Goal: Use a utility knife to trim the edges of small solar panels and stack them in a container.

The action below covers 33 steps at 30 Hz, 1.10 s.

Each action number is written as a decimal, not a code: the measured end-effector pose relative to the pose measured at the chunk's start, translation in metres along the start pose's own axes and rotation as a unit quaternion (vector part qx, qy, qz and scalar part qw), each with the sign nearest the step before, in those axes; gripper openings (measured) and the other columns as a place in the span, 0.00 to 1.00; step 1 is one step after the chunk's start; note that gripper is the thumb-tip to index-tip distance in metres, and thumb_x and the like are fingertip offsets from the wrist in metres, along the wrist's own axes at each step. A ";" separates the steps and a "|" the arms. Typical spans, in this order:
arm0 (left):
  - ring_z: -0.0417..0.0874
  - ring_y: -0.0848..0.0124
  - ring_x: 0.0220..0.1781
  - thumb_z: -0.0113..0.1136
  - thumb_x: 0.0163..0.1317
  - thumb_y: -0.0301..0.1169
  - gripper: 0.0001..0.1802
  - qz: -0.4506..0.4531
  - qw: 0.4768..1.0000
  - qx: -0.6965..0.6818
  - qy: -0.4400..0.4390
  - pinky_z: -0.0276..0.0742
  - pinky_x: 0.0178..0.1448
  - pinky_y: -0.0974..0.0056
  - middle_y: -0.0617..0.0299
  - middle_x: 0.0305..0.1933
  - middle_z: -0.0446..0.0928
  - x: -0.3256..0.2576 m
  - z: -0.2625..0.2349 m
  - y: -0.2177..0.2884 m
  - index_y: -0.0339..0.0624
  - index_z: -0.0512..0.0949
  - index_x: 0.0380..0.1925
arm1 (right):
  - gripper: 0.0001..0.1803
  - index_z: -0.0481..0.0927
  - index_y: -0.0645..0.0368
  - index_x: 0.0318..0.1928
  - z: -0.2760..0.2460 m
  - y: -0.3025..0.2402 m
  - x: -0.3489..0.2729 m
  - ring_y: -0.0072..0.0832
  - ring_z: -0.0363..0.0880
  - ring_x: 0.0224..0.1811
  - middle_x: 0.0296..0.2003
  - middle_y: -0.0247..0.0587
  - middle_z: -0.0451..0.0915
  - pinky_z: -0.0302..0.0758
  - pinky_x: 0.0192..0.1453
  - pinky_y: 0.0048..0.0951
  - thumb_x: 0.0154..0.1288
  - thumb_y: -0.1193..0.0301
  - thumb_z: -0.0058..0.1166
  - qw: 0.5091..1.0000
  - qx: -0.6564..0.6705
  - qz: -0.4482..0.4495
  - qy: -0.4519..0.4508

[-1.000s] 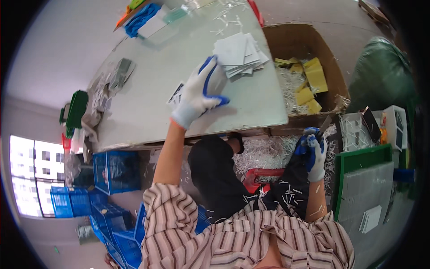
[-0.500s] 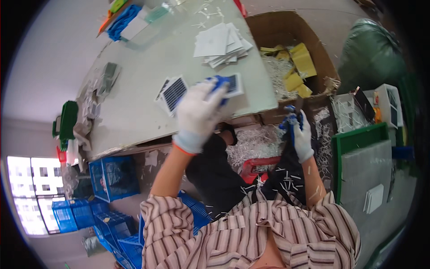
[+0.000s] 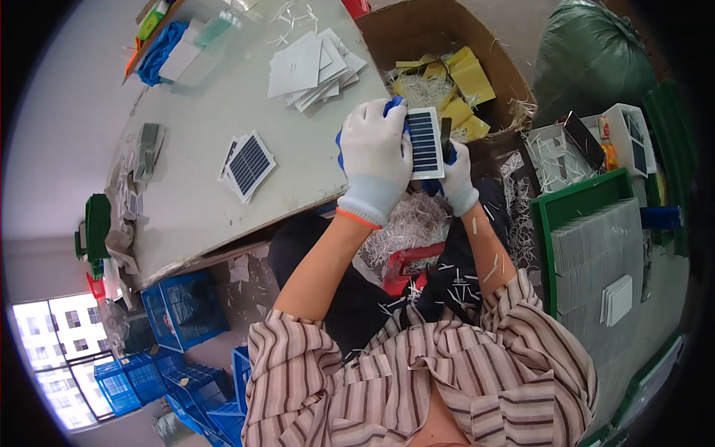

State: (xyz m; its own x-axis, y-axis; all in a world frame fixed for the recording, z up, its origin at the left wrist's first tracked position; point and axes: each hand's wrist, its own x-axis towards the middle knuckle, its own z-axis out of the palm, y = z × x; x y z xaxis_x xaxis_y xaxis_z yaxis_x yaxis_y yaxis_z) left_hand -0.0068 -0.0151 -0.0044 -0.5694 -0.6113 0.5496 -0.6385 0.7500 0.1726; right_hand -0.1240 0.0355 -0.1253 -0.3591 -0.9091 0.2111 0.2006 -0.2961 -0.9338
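My left hand [image 3: 372, 149], in a white glove with blue palm coating, is closed on the left side of a small solar panel [image 3: 425, 145]. The panel is dark with pale lines and a white border, held up past the table's edge. My right hand [image 3: 458, 179], gloved alike, is closed on a dark blade-like tool [image 3: 446, 132] that stands upright against the panel's right edge. Its grip is hidden in the fingers, so I cannot tell its exact kind. A few similar solar panels [image 3: 251, 165] lie overlapped on the table [image 3: 194, 201].
A pile of white squares [image 3: 298, 67] lies farther back. A cardboard box [image 3: 506, 74] beside the table holds white strips and yellow pieces. On the right are a green crate [image 3: 547, 253] packed with thin pale pieces and a green sack [image 3: 588, 59]. Blue crates [image 3: 186, 313] stand lower left.
My left hand has lifted the solar panel from the table and moved right with it. My right hand has come left and up, bringing the blade-like tool to the panel's edge.
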 end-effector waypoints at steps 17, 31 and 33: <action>0.74 0.54 0.46 0.57 0.50 0.24 0.18 -0.026 1.000 0.003 0.006 0.70 0.49 0.54 0.54 0.43 0.75 -0.002 0.006 0.003 0.46 0.79 0.44 | 0.09 0.80 0.66 0.36 -0.009 -0.016 -0.006 0.14 0.75 0.31 0.27 0.33 0.81 0.73 0.35 0.21 0.57 0.73 0.60 0.997 -0.001 0.061 -0.045; 0.71 0.54 0.50 0.59 0.49 0.30 0.25 -0.046 0.999 0.022 -0.018 0.68 0.53 0.53 0.53 0.45 0.73 -0.006 0.001 0.007 0.43 0.76 0.51 | 0.18 0.66 0.64 0.52 0.030 0.003 -0.046 0.32 0.80 0.41 0.41 0.40 0.79 0.75 0.47 0.29 0.61 0.81 0.52 0.975 -0.160 -0.088 0.130; 0.72 0.54 0.48 0.58 0.49 0.29 0.24 -0.044 0.998 0.040 -0.018 0.69 0.51 0.53 0.53 0.44 0.73 -0.005 0.006 0.009 0.45 0.77 0.50 | 0.19 0.65 0.62 0.56 0.031 0.032 -0.028 0.36 0.79 0.47 0.45 0.42 0.78 0.73 0.52 0.31 0.65 0.78 0.49 0.968 -0.173 -0.095 0.153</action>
State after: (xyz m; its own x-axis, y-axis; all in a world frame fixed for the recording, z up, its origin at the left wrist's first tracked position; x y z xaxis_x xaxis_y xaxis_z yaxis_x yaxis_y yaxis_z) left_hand -0.0129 -0.0068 -0.0101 -0.5264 -0.6836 0.5055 -0.7254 0.6712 0.1524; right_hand -0.0791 0.0422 -0.1522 -0.6230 -0.7034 0.3422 -0.1942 -0.2847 -0.9387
